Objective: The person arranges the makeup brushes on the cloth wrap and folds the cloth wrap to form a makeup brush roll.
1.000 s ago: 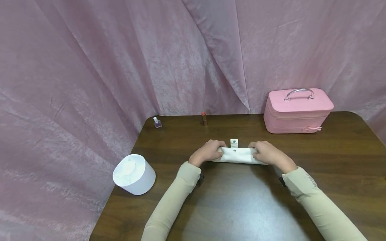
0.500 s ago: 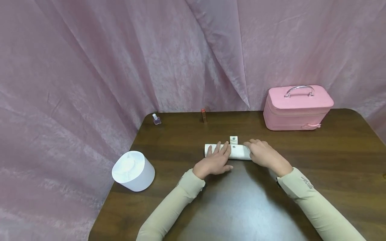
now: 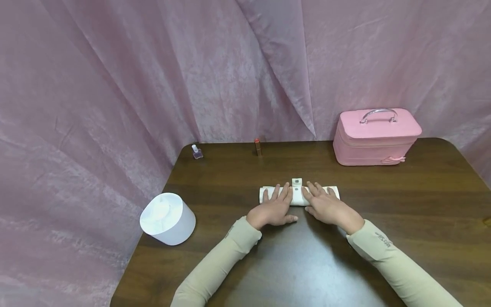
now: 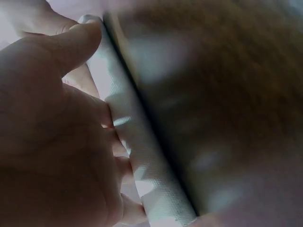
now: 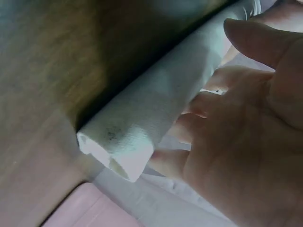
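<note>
A rolled white pouch (image 3: pixel 298 199) lies crosswise on the table, its short snap tab (image 3: pixel 297 182) pointing away from me. My left hand (image 3: pixel 271 210) rests on the left half with its fingers straight and spread. Across the right half lies my right hand (image 3: pixel 327 208), also with spread fingers. Both thumbs stick out along the near side, pointing toward each other. In the right wrist view, the pouch (image 5: pixel 147 99) shows a hollow end where its layers fold. The left wrist view has the pouch's near side (image 4: pixel 139 151) running beneath my fingers.
On the wooden table (image 3: pixel 215 238) a pink vanity case (image 3: pixel 377 147) with a metal handle stands at the back right. A lipstick (image 3: pixel 258 148) and a nail polish bottle (image 3: pixel 197 152) stand along the back edge. A white oval container (image 3: pixel 168 221) is at the left edge.
Both hands gripped the pouch's ends at first. The left let go and laid its fingers flat on top, then the right did the same. The roll now looks flatter.
</note>
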The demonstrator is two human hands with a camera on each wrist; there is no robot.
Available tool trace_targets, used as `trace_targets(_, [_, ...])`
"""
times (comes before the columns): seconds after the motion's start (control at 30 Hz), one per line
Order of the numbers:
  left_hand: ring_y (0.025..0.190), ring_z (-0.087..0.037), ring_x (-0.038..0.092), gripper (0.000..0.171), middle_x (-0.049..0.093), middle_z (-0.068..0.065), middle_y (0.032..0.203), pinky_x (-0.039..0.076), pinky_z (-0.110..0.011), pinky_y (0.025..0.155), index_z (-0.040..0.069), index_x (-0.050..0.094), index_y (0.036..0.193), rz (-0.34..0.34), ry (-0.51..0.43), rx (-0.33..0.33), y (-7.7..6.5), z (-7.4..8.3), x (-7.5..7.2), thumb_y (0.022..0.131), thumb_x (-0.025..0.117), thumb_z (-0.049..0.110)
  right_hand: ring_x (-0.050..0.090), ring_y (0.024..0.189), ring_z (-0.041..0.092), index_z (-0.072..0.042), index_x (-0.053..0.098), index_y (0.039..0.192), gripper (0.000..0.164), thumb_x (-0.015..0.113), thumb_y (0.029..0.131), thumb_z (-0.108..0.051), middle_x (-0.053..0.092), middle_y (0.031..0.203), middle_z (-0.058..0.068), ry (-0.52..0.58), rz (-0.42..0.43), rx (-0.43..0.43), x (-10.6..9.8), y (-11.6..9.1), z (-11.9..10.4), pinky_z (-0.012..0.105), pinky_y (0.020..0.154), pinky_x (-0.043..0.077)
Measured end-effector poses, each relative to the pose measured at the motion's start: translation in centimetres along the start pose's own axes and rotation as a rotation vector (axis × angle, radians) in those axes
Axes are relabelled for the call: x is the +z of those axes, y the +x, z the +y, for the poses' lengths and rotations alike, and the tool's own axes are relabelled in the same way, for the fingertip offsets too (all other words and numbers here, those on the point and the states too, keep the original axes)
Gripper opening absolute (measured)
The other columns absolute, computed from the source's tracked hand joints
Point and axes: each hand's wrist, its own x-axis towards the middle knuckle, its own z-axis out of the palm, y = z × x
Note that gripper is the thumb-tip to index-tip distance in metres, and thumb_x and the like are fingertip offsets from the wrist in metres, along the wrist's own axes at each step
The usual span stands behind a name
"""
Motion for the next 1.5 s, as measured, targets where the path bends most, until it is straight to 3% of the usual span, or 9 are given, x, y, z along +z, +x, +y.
trace_targets(0.1, [0.154, -0.031, -0.005, 0.093, -0.009, -0.006, 0.170, 0.006, -0.060, 0.119, 0.011, 0.002, 0.164, -0.011, 0.009, -0.001, 0.1, 0.0, 0.0, 0.101, 0.050, 0.059, 0.034, 0.137, 0.057, 0.011, 0.045, 0.145, 0.056, 0.061, 0.100, -0.017, 0.036, 0.149, 0.039, 0.032, -0.007, 0.002, -0.4, 0.3, 0.1, 0.074, 0.104, 0.029])
trace_targets(0.17, [0.154, -0.031, -0.005, 0.093, -0.009, -0.006, 0.170, 0.006, -0.060, 0.119, 0.011, 0.001, 0.164, -0.010, 0.004, 0.007, 0.2, -0.1, 0.1, 0.101, 0.050, 0.059, 0.048, 0.129, 0.053, 0.014, 0.051, 0.139, 0.050, 0.061, 0.099, -0.014, 0.047, 0.141, 0.037, 0.074, 0.030, -0.001, -0.8, 0.7, 0.2, 0.068, 0.101, 0.038])
trace_targets(0.33, [0.154, -0.033, -0.003, 0.089, -0.004, -0.008, 0.170, 0.006, -0.061, 0.119, 0.010, 0.006, 0.164, 0.008, -0.026, 0.033, 0.1, -0.3, -0.1, 0.102, 0.049, 0.057, 0.068, 0.093, 0.038, 0.007, 0.071, 0.108, 0.021, 0.068, 0.092, -0.005, 0.072, 0.103, 0.021, 0.196, 0.215, 0.031, -2.0, 2.2, 0.9, 0.056, 0.081, 0.051])
trace_targets(0.5, [0.154, -0.036, 0.000, 0.081, 0.003, -0.009, 0.170, 0.005, -0.063, 0.118, 0.011, 0.012, 0.164, 0.034, -0.095, 0.047, -0.3, -0.7, -0.3, 0.104, 0.047, 0.052, 0.069, 0.093, 0.039, 0.005, 0.071, 0.103, 0.017, 0.068, 0.087, 0.001, 0.073, 0.097, 0.019, 0.251, 0.324, 0.034, -2.5, 4.4, 1.3, 0.055, 0.083, 0.052])
trace_targets(0.6, [0.154, -0.035, 0.000, 0.078, 0.004, -0.008, 0.170, 0.004, -0.062, 0.118, 0.011, 0.013, 0.164, 0.055, -0.137, 0.058, -0.4, -1.0, -0.1, 0.105, 0.046, 0.050, 0.069, 0.093, 0.037, 0.006, 0.072, 0.104, 0.020, 0.067, 0.085, 0.005, 0.074, 0.097, 0.018, 0.258, 0.321, 0.009, -2.4, 5.3, 1.1, 0.053, 0.084, 0.053])
trace_targets(0.8, [0.154, -0.034, 0.003, 0.074, 0.009, -0.007, 0.169, 0.006, -0.063, 0.118, 0.011, 0.018, 0.163, 0.096, -0.181, 0.084, -0.6, -1.4, 0.2, 0.106, 0.047, 0.049, 0.069, 0.082, 0.034, 0.000, 0.075, 0.088, 0.011, 0.069, 0.082, 0.007, 0.073, 0.080, 0.009, 0.229, 0.327, 0.023, -1.9, 6.0, 0.9, 0.051, 0.075, 0.053])
trace_targets(0.93, [0.154, -0.035, 0.005, 0.074, 0.011, -0.007, 0.169, 0.007, -0.064, 0.117, 0.011, 0.020, 0.163, 0.110, -0.197, 0.100, -0.4, -1.6, 0.2, 0.105, 0.048, 0.048, 0.068, 0.076, 0.030, -0.003, 0.074, 0.082, 0.012, 0.069, 0.079, 0.008, 0.072, 0.075, 0.005, 0.213, 0.342, -0.022, -1.7, 5.9, 0.8, 0.049, 0.072, 0.053])
trace_targets(1.23, [0.153, -0.037, 0.009, 0.075, 0.012, -0.008, 0.169, 0.009, -0.063, 0.118, 0.009, 0.019, 0.162, 0.075, -0.204, 0.109, -0.4, -1.9, -0.2, 0.105, 0.050, 0.046, 0.067, 0.076, 0.024, -0.004, 0.074, 0.083, 0.013, 0.071, 0.082, 0.009, 0.070, 0.080, 0.006, 0.187, 0.328, -0.103, -0.9, 5.4, 1.2, 0.045, 0.071, 0.055])
trace_targets(1.5, [0.153, -0.039, 0.003, 0.074, 0.011, -0.006, 0.169, 0.002, -0.063, 0.118, 0.012, 0.018, 0.163, 0.063, -0.235, 0.085, 0.1, -2.3, -0.4, 0.105, 0.050, 0.046, 0.065, 0.075, 0.024, -0.006, 0.073, 0.081, 0.016, 0.073, 0.079, 0.010, 0.069, 0.081, 0.005, 0.178, 0.348, -0.130, -0.4, 5.1, 1.4, 0.045, 0.070, 0.053])
